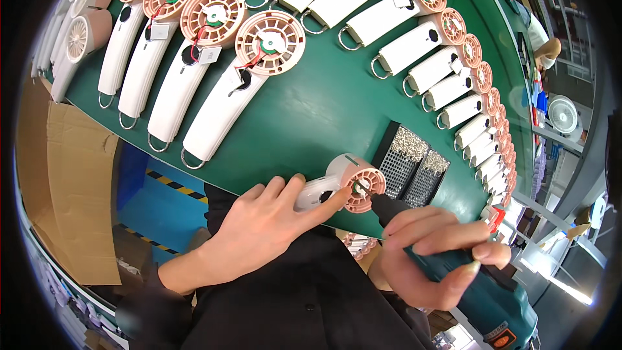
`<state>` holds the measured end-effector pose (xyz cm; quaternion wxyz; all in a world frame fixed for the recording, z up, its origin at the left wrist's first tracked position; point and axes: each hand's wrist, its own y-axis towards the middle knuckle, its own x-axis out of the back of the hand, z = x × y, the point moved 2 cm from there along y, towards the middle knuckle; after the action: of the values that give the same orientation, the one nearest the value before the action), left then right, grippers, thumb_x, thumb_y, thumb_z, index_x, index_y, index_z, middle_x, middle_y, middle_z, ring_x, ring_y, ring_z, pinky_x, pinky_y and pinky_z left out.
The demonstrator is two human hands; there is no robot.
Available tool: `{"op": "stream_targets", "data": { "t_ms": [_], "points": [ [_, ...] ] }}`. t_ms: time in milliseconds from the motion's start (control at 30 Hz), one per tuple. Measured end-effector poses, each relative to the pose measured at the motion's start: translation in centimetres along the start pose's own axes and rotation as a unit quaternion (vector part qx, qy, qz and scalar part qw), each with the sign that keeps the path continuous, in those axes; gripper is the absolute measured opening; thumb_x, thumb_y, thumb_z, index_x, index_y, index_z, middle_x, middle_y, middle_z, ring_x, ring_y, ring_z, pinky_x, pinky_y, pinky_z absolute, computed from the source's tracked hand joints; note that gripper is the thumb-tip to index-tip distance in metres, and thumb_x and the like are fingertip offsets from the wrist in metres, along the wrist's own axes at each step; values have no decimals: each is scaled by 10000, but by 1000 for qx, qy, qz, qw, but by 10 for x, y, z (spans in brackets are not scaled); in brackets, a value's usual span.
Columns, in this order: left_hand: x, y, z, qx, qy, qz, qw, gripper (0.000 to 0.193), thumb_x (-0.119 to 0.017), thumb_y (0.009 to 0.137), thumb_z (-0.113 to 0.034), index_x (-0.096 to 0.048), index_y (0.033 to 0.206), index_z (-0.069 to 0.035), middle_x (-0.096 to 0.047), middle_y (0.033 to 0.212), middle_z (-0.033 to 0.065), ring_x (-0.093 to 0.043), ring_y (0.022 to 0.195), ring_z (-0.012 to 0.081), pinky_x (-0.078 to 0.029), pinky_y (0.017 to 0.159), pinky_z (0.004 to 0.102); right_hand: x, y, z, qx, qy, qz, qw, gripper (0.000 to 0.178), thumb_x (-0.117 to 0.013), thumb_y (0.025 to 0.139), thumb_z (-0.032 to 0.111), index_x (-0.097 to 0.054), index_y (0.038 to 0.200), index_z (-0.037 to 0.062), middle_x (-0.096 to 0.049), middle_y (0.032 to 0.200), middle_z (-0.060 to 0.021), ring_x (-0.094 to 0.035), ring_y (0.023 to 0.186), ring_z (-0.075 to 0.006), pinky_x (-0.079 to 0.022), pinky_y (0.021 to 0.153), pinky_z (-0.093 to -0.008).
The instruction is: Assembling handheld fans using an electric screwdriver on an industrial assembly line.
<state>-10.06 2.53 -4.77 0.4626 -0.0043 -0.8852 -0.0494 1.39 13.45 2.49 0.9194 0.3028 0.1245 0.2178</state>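
Observation:
A white handheld fan body with a pink round head (355,167) lies on the green table near its front edge. My left hand (262,223) is closed round its white handle, with the index finger reaching toward the pink grille. In my right hand (434,249) is a green electric screwdriver (495,301). Its dark nose points left, and the bit reaches into the middle of the pink head; whether it sits in a screw I cannot tell. Right beside the fan stands a black screw tray (403,167) with two sections, small screws heaped at their far ends.
Several white fan bodies with pink heads, red wires and wire loops lie in a row at the far left (214,113). A longer row (405,45) curves down the right side. A cardboard box (78,194) stands left of the table. Another person (547,52) is at the far right.

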Motion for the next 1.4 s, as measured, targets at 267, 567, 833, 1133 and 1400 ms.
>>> {"op": "stream_targets", "data": {
  "t_ms": [267, 567, 833, 1133, 1400],
  "points": [
    [-2, 0, 1, -3, 24, -3, 1000, 608, -582, 766, -121, -496, 1355, -246, -470, 834, 63, -513, 669, 157, -454, 545, 246, -7, -7, -14, -56, -65, 28, 996, 169, -425, 932, 178, -306, 977, 67, -488, 663, -138, -480, 373, -227, -465, 371, -366],
    [3, 1, -5, 22, 23, 22, 999, 558, -616, 748, -92, -569, 1284, -239, -517, 911, 90, -548, 712, 194, -507, 596, 296, -9, -6, -10, -114, -70, 6, 991, 259, -527, 926, 199, -299, 919, 75, -498, 614, -131, -507, 403, -245, -489, 411, -379],
    [5, 4, -9, 18, 5, 16, 1000, 676, -599, 714, -31, -509, 1355, -228, -481, 867, 91, -524, 703, 203, -496, 607, 305, 42, 5, 23, 41, -45, -108, 992, 209, -444, 919, 211, -377, 1046, 58, -450, 638, -101, -400, 336, -201, -410, 328, -324],
    [4, 9, -15, 69, -29, 66, 995, 654, -646, 730, -49, -515, 1341, -243, -505, 1011, 138, -557, 803, 282, -506, 697, 376, 115, -32, 16, -30, -146, -268, 952, 122, -408, 940, 156, -343, 993, 68, -436, 620, -110, -447, 335, -215, -448, 333, -344],
    [3, 11, -21, 91, -31, 74, 993, 618, -666, 727, -21, -536, 1308, -187, -506, 1010, 138, -560, 827, 298, -498, 673, 391, 140, -43, 16, -38, -183, -326, 927, 148, -431, 917, 157, -331, 971, 61, -447, 605, -113, -443, 343, -206, -441, 324, -335]
  ]
}}
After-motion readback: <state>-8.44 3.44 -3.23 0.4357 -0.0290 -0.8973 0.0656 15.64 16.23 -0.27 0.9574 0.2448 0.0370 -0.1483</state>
